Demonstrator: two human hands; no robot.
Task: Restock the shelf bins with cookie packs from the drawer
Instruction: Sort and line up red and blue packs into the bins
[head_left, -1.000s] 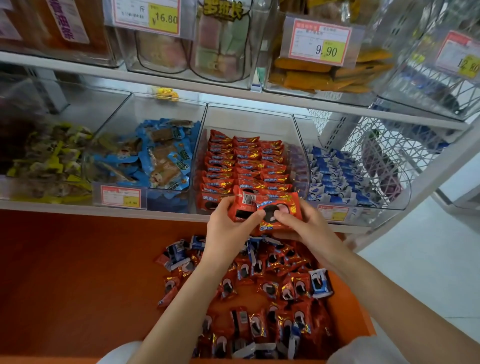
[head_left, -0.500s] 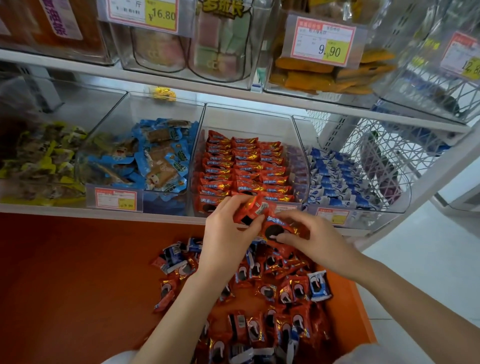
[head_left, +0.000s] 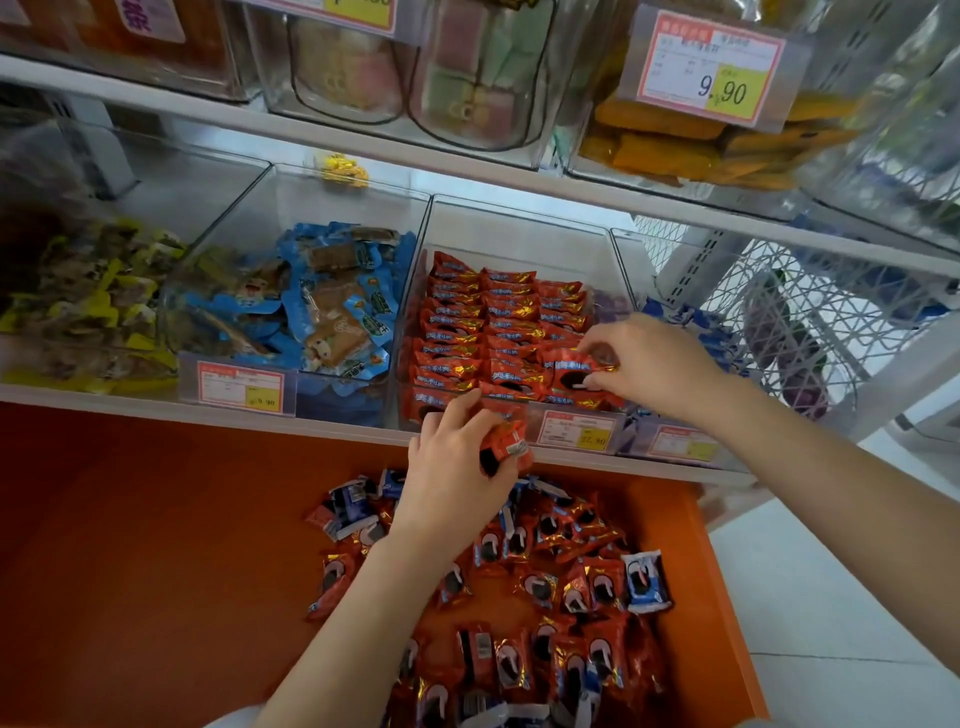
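Retail shop, snack aisle. White shelves (head_left: 363, 130) carry clear plastic bins (head_left: 519, 228) of wrapped snacks. Red-and-yellow price tags (head_left: 709, 67) are clipped on the bin fronts.

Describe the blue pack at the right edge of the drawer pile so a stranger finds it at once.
Start at the orange drawer pulled out below the shelf, with its heap of cookie packs. At the heap's right edge lies the blue pack. Its close neighbours are red and gold; it alone there is blue and white.
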